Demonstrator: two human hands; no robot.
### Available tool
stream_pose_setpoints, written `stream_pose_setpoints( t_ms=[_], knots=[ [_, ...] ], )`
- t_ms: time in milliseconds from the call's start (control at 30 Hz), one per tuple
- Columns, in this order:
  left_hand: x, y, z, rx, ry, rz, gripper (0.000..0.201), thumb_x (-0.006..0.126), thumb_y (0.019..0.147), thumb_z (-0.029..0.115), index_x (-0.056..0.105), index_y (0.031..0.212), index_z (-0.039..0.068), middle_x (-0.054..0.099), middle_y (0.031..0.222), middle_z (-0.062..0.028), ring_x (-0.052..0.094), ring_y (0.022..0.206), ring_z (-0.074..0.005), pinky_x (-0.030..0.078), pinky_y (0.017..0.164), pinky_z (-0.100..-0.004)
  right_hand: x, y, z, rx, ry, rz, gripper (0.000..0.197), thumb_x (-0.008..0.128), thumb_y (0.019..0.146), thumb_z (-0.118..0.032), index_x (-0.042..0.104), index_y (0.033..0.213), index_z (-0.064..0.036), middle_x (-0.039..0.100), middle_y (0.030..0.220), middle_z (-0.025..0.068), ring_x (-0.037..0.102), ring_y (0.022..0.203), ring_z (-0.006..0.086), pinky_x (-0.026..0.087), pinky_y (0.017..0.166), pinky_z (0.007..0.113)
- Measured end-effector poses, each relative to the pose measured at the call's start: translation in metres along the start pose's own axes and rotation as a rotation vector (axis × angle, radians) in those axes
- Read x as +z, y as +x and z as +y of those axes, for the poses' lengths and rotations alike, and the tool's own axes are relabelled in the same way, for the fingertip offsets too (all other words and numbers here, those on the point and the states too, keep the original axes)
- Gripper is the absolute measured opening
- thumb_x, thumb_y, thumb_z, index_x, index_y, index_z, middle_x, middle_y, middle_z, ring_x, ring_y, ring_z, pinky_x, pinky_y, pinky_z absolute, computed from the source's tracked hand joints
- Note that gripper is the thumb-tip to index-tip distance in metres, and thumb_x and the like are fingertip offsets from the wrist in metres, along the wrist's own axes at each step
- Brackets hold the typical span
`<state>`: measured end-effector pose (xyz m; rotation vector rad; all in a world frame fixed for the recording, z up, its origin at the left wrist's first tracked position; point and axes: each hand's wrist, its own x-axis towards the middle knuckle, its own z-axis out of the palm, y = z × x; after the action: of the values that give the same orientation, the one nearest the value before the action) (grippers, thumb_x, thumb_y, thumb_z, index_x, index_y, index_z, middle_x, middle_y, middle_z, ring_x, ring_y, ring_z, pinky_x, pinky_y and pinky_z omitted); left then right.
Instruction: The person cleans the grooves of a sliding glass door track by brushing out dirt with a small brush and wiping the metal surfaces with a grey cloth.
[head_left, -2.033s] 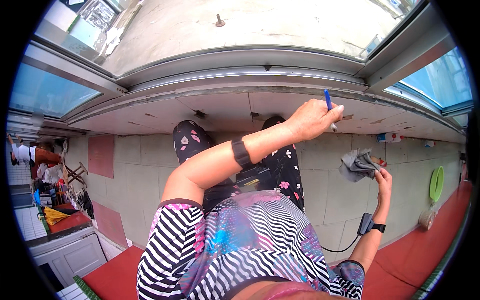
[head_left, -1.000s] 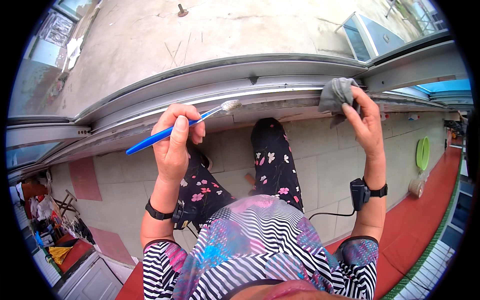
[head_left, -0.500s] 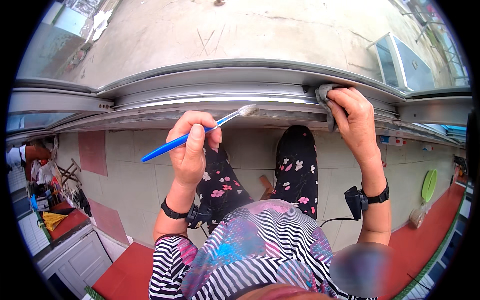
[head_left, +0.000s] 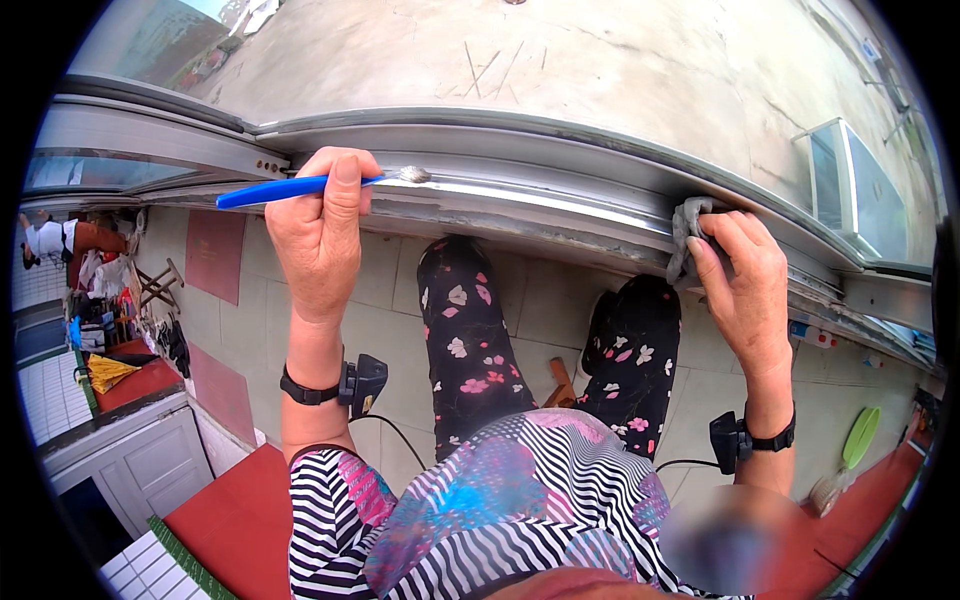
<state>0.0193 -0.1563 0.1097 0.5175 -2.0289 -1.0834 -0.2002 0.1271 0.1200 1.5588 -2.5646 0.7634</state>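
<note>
A small brush with a blue handle (head_left: 270, 191) and worn pale bristles is pinched in my left hand (head_left: 325, 225). Its bristle end points right, over the metal sliding-window track (head_left: 540, 192). Whether the bristles touch the track I cannot tell. At the track's right part, my right hand (head_left: 745, 275) grips a crumpled grey cloth (head_left: 688, 240), which lies against the sill edge. The fingertips of that hand are bent round the cloth and partly hidden by it.
Beyond the frame lies a concrete yard (head_left: 620, 70) with a glass-paned panel (head_left: 860, 190) at right. Below me is a tiled floor (head_left: 390, 350). A green basin (head_left: 860, 437) stands far right, and a folding stool (head_left: 158, 283) is at left near piled clothes.
My left hand has moved left and up with the brush, which now lies more level over the track. My right hand and the cloth appear lower and further right as the view shifts.
</note>
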Motion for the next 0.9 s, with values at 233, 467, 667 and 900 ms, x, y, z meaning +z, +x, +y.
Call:
stream_pose_setpoints(
  t_ms=[233,467,667,900],
  knots=[
    [0.008,-0.01,-0.007,-0.07,-0.004,0.007,0.033,0.053,0.107,0.028,0.067,0.092,0.004,0.054,0.073,0.0025,0.047,0.068,-0.0046,0.034,0.06,-0.0207,0.022,0.021,-0.027,-0.082,-0.039,-0.054,0.011,0.069,0.088,-0.013,0.067,0.095,-0.0044,0.061,0.08,0.0108,0.06,0.078,0.0321,0.049,0.069,0.043],
    [-0.008,-0.002,-0.014,0.033,0.014,0.03,0.032,0.055,0.107,0.025,0.068,0.092,0.001,0.054,0.07,0.002,0.047,0.065,-0.0053,0.034,0.057,-0.0209,0.042,0.039,-0.043,-0.126,0.077,-0.086,0.018,0.072,0.085,-0.015,0.066,0.099,-0.0054,0.061,0.083,0.0111,0.062,0.08,0.0326,0.05,0.072,0.043],
    [-0.026,0.009,-0.008,-0.061,-0.008,0.025,0.035,0.053,0.108,0.028,0.069,0.091,0.001,0.05,0.067,0.0038,0.042,0.062,-0.0029,0.029,0.053,-0.0199,0.038,0.036,-0.037,-0.145,0.132,-0.08,0.025,0.073,0.084,-0.012,0.064,0.107,-0.0049,0.062,0.087,0.0124,0.061,0.082,0.0353,0.05,0.074,0.043],
    [-0.039,0.015,-0.022,-0.11,0.019,0.083,0.04,0.051,0.108,0.031,0.069,0.087,0.002,0.047,0.063,0.0047,0.04,0.06,-0.0027,0.027,0.052,-0.0215,0.04,0.038,-0.039,-0.117,0.129,-0.079,0.024,0.074,0.081,-0.008,0.067,0.104,-0.0045,0.062,0.085,0.0118,0.062,0.08,0.0335,0.05,0.07,0.042]
  ],
)
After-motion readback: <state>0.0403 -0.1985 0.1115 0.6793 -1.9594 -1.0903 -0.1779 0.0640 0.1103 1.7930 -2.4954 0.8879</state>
